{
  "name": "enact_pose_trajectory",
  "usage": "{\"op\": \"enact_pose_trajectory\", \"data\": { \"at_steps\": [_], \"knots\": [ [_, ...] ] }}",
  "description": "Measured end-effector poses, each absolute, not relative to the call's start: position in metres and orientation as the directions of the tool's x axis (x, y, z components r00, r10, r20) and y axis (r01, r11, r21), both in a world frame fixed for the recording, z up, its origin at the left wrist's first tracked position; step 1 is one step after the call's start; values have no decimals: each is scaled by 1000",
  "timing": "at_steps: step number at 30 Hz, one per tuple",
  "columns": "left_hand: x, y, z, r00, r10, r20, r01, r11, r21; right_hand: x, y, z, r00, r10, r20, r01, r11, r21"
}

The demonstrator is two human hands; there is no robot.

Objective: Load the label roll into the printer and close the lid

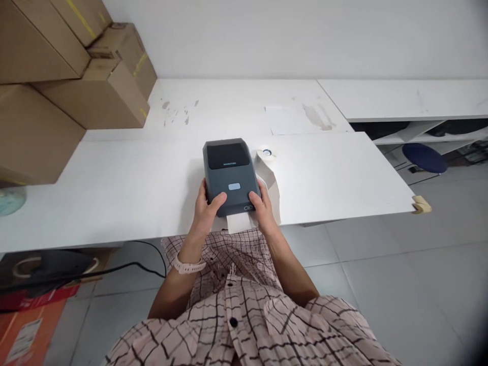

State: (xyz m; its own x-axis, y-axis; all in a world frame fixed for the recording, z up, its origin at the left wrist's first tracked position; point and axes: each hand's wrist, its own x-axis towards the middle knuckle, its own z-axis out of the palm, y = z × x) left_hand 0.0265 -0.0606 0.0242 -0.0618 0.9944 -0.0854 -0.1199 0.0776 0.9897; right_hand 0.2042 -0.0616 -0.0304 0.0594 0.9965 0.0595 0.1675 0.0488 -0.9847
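Observation:
A dark grey label printer (223, 178) with a black window and a light button is held between my two hands at the table's front edge. My left hand (208, 206) grips its left side, thumb on top near the front corner. On the opposite side my right hand (263, 206) is closed around the printer, its thumb also on the top face. A blank white label strip (239, 223) sticks out of the printer's front. Just behind the right hand lies a roll of white labels (266, 153), with a curling strip of backing paper (272, 195) beside the printer.
Cardboard boxes (95, 91) are stacked on the left of the white table (328, 173). A white paper sheet (284, 120) lies toward the back. A blue stool (424, 156) stands at the right; a padded table corner (421, 204) juts out. Black cables (125, 267) hang below.

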Motion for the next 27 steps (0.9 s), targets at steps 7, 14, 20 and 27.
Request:
{"op": "enact_pose_trajectory", "data": {
  "at_steps": [7,14,20,27],
  "knots": [
    [48,-120,-8,-568,813,131,158,-48,986,207,-60,-27,17,996,83,179,79,-981],
    [59,-139,-12,-122,959,-254,-57,249,967,204,-59,-33,58,996,70,135,62,-989],
    [56,-129,-9,-127,983,-133,65,142,988,202,-48,-18,96,990,103,119,91,-989],
    [41,-148,-18,-158,985,-64,64,75,995,196,-22,7,39,994,105,170,97,-981]
  ]
}}
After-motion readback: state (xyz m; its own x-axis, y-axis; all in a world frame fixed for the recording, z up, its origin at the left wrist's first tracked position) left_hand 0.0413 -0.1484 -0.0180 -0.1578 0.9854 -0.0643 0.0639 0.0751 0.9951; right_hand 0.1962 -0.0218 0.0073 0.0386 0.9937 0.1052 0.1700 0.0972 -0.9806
